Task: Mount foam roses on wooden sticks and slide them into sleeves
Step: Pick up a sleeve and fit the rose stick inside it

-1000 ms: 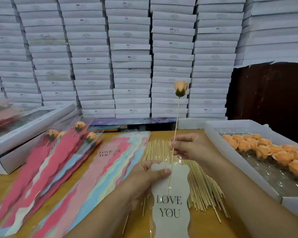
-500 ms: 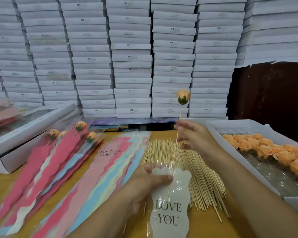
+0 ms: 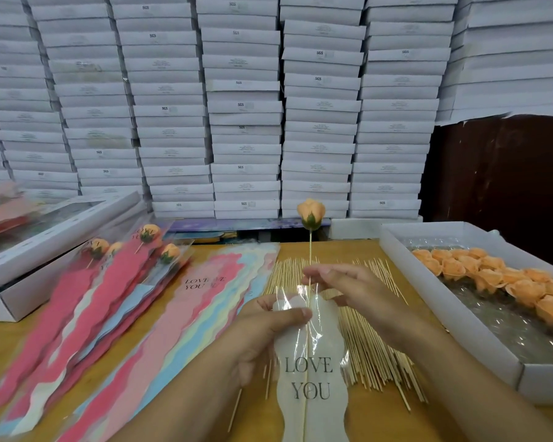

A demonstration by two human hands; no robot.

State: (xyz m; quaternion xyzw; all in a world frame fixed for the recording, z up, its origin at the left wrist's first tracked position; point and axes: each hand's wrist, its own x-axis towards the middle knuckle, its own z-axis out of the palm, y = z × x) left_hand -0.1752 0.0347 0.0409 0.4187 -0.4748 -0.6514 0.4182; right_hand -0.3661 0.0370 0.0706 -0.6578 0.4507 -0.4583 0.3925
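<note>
Here we see our left hand gripping the white sleeve, right hand seemingly pinching the stick, peach rose upright above the worktop.

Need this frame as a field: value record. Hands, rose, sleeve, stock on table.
left hand: grips the top of the white sleeve, thumb on its front
right hand: pinches the stick just above the sleeve mouth
rose: peach, mounted on the stick, upright, clear of the sleeve
stick in sleeve: yes, lower part visible through the film
sleeve print: LOVE YOU
spare sticks: pile on table under the hands
loose roses: in white tray, right
finished roses: sleeved, left
</note>
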